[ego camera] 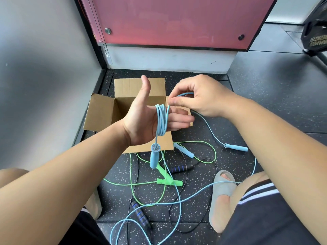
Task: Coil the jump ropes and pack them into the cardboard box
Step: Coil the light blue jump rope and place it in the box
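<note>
My left hand (143,119) is held up flat over the open cardboard box (104,114), thumb raised, with several loops of a light blue jump rope (161,121) wound around its fingers. One blue handle (154,156) of that rope dangles below the palm. My right hand (198,98) pinches the same rope just right of the coil, and the cord runs down from it to a second blue handle (236,147) on the floor. A green rope (169,181) and a black rope with blue-striped handles (180,168) lie tangled on the floor.
The box stands in a corner between a grey wall (44,68) and a red panel (173,20). A third blue handle (184,151) lies by the box. My foot in a grey slide sandal (221,197) rests at the right. Black gym equipment (315,30) stands far right.
</note>
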